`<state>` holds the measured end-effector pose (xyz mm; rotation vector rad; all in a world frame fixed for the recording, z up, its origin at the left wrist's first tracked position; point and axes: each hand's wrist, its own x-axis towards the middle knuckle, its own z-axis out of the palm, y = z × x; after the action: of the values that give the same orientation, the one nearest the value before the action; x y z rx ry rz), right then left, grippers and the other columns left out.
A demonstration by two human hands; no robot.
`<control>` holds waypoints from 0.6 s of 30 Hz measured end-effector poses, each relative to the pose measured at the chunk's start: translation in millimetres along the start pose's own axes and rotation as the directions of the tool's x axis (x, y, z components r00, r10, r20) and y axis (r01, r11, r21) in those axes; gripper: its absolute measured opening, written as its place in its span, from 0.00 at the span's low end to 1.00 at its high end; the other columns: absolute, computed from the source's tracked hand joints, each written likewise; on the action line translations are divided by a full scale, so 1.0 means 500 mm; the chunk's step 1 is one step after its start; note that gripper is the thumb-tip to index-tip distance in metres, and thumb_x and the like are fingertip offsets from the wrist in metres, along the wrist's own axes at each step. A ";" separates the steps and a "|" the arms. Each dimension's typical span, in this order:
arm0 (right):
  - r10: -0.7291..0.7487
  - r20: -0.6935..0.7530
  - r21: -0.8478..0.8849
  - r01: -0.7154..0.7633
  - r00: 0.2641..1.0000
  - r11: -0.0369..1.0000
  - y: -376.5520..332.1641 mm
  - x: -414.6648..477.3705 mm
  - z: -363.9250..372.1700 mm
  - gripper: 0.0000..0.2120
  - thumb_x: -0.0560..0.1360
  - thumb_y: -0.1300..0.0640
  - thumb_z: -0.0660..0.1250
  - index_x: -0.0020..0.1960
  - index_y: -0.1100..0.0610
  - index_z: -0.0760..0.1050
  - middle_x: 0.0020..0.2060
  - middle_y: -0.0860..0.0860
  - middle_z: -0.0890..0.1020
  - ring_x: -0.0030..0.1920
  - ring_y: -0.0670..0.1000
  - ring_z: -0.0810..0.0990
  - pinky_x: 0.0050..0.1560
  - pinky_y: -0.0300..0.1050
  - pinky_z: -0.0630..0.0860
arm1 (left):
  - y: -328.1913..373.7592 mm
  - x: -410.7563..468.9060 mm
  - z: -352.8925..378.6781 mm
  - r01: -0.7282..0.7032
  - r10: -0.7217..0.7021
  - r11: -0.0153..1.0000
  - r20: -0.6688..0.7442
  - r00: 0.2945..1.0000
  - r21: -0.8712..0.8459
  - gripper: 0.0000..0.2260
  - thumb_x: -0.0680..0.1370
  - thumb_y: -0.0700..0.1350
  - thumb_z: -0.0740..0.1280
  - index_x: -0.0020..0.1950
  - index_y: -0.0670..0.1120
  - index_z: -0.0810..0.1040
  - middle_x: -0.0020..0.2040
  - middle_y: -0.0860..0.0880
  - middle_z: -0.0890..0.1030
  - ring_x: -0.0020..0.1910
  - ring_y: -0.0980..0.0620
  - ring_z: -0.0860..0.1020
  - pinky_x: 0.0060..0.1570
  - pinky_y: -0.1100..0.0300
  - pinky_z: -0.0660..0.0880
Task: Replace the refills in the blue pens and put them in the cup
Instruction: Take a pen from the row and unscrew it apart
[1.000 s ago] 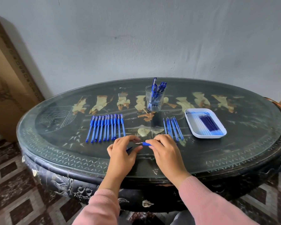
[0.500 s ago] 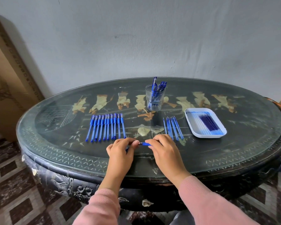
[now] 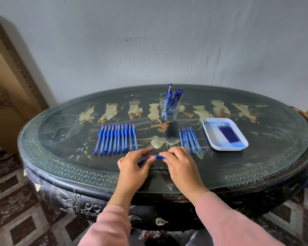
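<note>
- Row of capped blue pens (image 3: pixel 116 140) on the left of the bench (image 3: pixel 60 167) — I count ten, side by side, caps toward the wall.
- Loose refills (image 3: pixel 189 140) in a fan right of centre — about six, count not firm.
- White tray (image 3: pixel 207 129) to the right of those, holding dark blue refills (image 3: pixel 229 135) plus several pale ones; too tightly packed to count.
- One clear cup (image 3: pixel 169 108) at centre back, several blue pens standing in it — exact number unclear.
- Pen being worked on (image 3: pixel 159 157): lies crosswise near the front edge of the bench, between both hands, metal tip pointing left.
- Right hand (image 3: pixel 180 164): grip closed on the pen barrel, thumb and fingers pinched together.
- Left hand (image 3: pixel 133 165): thumb and forefinger nearly together at the tip end, touching it; a blue piece shows under the palm, can't tell what it is.
- Both sleeves pink.
</note>
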<state>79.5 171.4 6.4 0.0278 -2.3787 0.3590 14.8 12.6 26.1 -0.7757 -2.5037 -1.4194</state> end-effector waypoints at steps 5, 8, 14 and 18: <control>-0.011 0.008 -0.007 0.011 1.000 1.000 0.000 -0.001 0.001 0.12 0.72 0.64 0.75 0.54 0.57 0.82 0.44 0.50 0.78 0.45 0.51 0.76 0.46 0.44 0.78 | -0.015 0.001 0.004 0.020 -0.021 1.000 -0.032 0.999 -0.006 0.08 0.75 0.47 0.73 0.48 0.61 0.82 0.45 0.67 0.81 0.50 0.64 0.78 0.57 0.44 0.74; 0.008 -0.008 0.003 -0.008 1.000 1.000 0.000 -0.001 0.003 0.13 0.71 0.66 0.75 0.55 0.58 0.82 0.43 0.51 0.78 0.45 0.51 0.76 0.46 0.45 0.79 | -0.013 0.003 0.001 0.036 -0.041 0.998 -0.092 0.995 -0.060 0.07 0.77 0.43 0.71 0.49 0.55 0.83 0.45 0.60 0.82 0.47 0.64 0.79 0.52 0.56 0.77; 0.023 0.005 -0.009 -0.023 1.000 1.000 0.002 -0.001 0.008 0.12 0.72 0.65 0.74 0.54 0.58 0.82 0.43 0.51 0.78 0.44 0.52 0.76 0.45 0.46 0.80 | 0.001 0.002 -0.015 0.234 -0.306 0.928 -0.233 0.923 -0.291 0.07 0.75 0.43 0.74 0.50 0.51 0.80 0.43 0.54 0.82 0.42 0.63 0.79 0.48 0.70 0.73; 0.029 0.018 -0.012 -0.028 0.999 1.000 0.003 -0.002 0.009 0.11 0.73 0.64 0.73 0.55 0.57 0.82 0.43 0.50 0.77 0.44 0.50 0.75 0.45 0.44 0.79 | 0.003 0.009 -0.023 0.290 -0.347 0.927 -0.250 0.904 -0.237 0.04 0.74 0.44 0.74 0.42 0.51 0.80 0.40 0.56 0.82 0.43 0.63 0.79 0.49 0.67 0.75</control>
<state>77.3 171.5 2.3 -0.0085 -2.4012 0.3593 10.6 5.2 34.8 -0.1580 -2.3621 -1.7577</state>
